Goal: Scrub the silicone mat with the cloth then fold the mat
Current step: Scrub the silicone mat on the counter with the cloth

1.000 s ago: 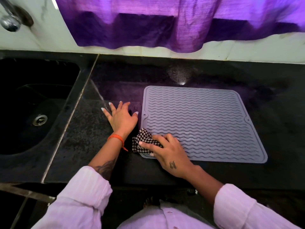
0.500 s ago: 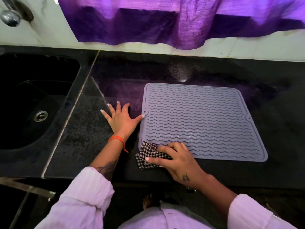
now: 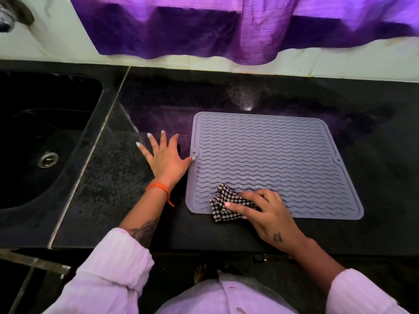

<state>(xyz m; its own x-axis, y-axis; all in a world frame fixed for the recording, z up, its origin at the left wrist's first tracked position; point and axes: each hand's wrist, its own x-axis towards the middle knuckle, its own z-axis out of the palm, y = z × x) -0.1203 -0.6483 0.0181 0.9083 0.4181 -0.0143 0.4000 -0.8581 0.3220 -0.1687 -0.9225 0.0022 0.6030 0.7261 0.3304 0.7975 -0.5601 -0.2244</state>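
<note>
Head view, only one. Mat [image 3: 272, 164] lies flat on the black counter [image 3: 113, 189], right of centre, ribbed side up, not folded at all. Its long axis looks to run left-right, near edge close to the counter's front edge, but wide lens, so not sure it isn't almost square. My right hand [image 3: 267, 217] is on the mat's near-left part, fingers curled over the checked cloth [image 3: 223, 206], pressing it down; cloth overhangs the near edge a bit onto the counter. My left hand [image 3: 166, 158] is flat on the counter just left of the mat, fingers spread and straight, holding nothing; thumb tip touches the mat's left edge by the small hole tab. Hands are apart, left one farther back, right one nearer me. Judgement: scrubbing step, early, only the near-left corner is under the cloth. The relation that matters: the rest of the mat lies to the right and far from my right hand, so strokes should go rightward and away along the ribs; right hand is the one on it, left serves as a stop so the mat doesn't slide left. Sink [image 3: 45, 137] sits far left, well apart from the mat. Purple curtain [image 3: 226, 30] hangs above the far wall.
</note>
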